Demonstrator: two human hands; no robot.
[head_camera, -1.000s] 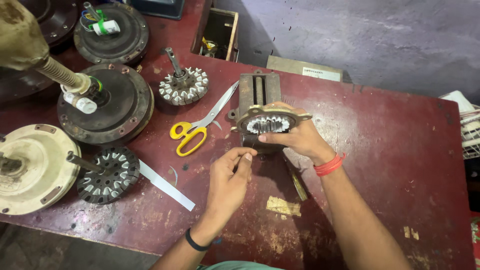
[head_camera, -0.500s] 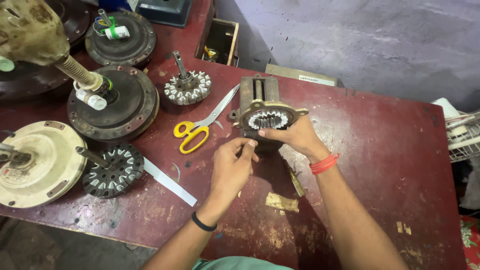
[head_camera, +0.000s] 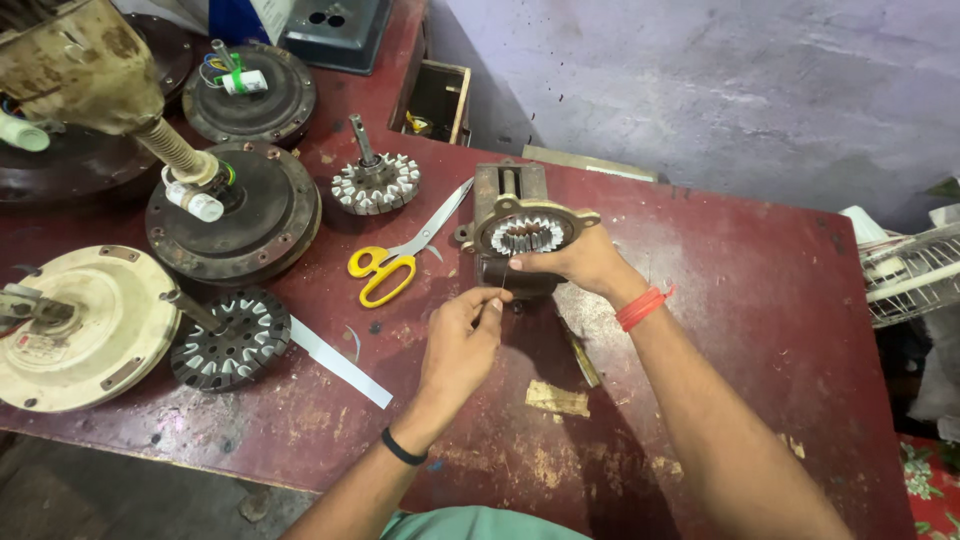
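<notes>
Worn dark-red wooden workbench (head_camera: 760, 300) fills most of the frame, paint scuffed & chipped, pale bare patches toward the bottom centre. Grey-lilac plastered wall (head_camera: 720, 90) across the upper right, stained & uneven, w/ soft daylight on it. Small open wooden box (head_camera: 438, 100) sits at top centre, against the bench's back edge, bits inside too small to tell. Dark grey plastic casing (head_camera: 335, 30) just left of it at the top edge. White wire fan guard (head_camera: 915, 275) pokes in at the right edge. Red floral cloth (head_camera: 930, 480) at bottom right corner. Grey concrete floor (head_camera: 120, 490) at bottom left, below the bench edge.
</notes>
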